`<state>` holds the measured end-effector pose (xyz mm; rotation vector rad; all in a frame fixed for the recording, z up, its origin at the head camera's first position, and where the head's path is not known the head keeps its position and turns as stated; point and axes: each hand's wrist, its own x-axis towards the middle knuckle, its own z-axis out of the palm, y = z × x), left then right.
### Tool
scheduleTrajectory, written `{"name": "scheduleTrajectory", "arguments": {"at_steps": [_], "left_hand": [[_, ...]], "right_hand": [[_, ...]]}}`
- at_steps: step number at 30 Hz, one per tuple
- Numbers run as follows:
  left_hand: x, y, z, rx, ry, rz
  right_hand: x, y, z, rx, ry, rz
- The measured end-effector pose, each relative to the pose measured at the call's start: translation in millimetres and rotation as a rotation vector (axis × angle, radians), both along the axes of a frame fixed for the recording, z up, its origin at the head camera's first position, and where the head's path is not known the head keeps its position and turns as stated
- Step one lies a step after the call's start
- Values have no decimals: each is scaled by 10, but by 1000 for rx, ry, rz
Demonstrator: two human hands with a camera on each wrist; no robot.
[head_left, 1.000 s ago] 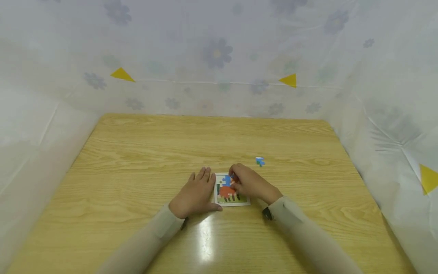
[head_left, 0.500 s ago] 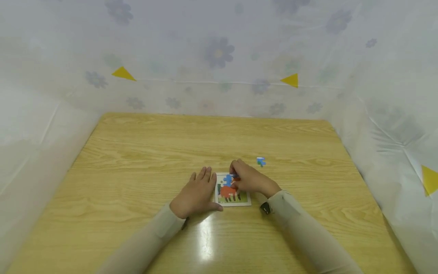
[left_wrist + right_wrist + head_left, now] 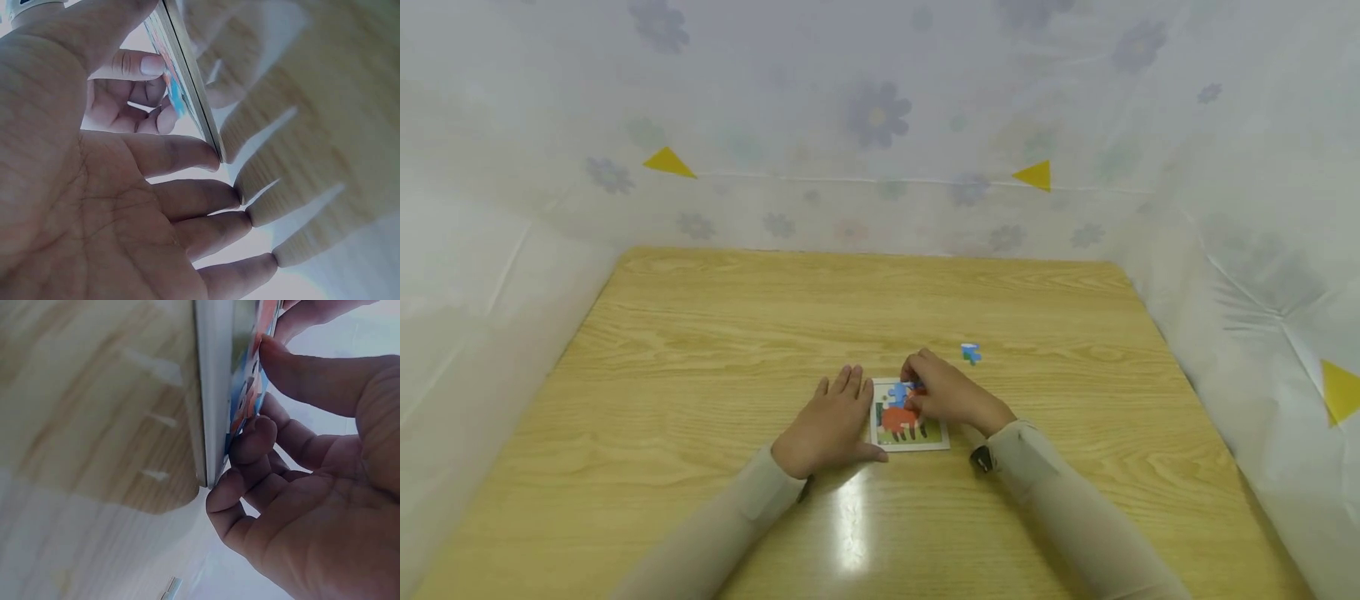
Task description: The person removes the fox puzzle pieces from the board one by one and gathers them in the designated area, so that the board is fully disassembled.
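Observation:
A small square jigsaw puzzle with a pale border lies on the table, showing a red-orange animal with dark legs on green. My left hand lies flat along its left side, with the thumb at the near left corner. In the left wrist view the straight fingers touch the tabletop and one meets the board's edge. Over the upper right part, my right hand pinches a puzzle piece in blue, orange and white between thumb and curled fingers. The piece's far side is hidden by those fingers.
One loose blue, white and green puzzle piece lies beyond the right hand. The wood-grain table is enclosed at the back and sides by pale flowered sheeting with yellow triangles on it.
My right hand has shifted slightly toward the far edge of the puzzle, still pinching the piece. The left hand and the loose piece have stayed in place.

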<state>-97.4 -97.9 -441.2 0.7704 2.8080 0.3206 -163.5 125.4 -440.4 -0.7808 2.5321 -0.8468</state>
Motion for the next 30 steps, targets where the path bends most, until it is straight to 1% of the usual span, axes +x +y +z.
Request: {"name": "scheduleTrajectory", "arguments": {"at_steps": [3, 6, 9, 12, 18, 21, 24, 26, 28, 30], "left_hand": [[-3, 3, -2, -4, -7, 1], [-4, 4, -2, -8, -8, 3], [-2, 2, -4, -11, -8, 1], [1, -2, -3, -9, -9, -1], [1, -4, -1, 0, -10, -2], [-3, -2, -1, 0, -9, -1], [-3, 1, -5, -4, -10, 2], [-2, 5, -8, -4, -14, 6], [1, 7, -8, -2, -18, 9], [2, 8, -2, 0, -24, 10]], "right_hand": [[-2, -7, -13, -10, 0, -6], [6, -10, -25, -55, -16, -10], [16, -7, -21, -112, -60, -13], [23, -3, -3, -138, -89, -10], [26, 18, 30, -126, -105, 17], [9, 33, 29, -147, -117, 27], [-26, 61, 15, -163, -72, 6], [-53, 104, 17, -175, -23, -25], [-79, 183, 41, -189, 33, -53], [-109, 299, 83, -210, 70, -79]]}}
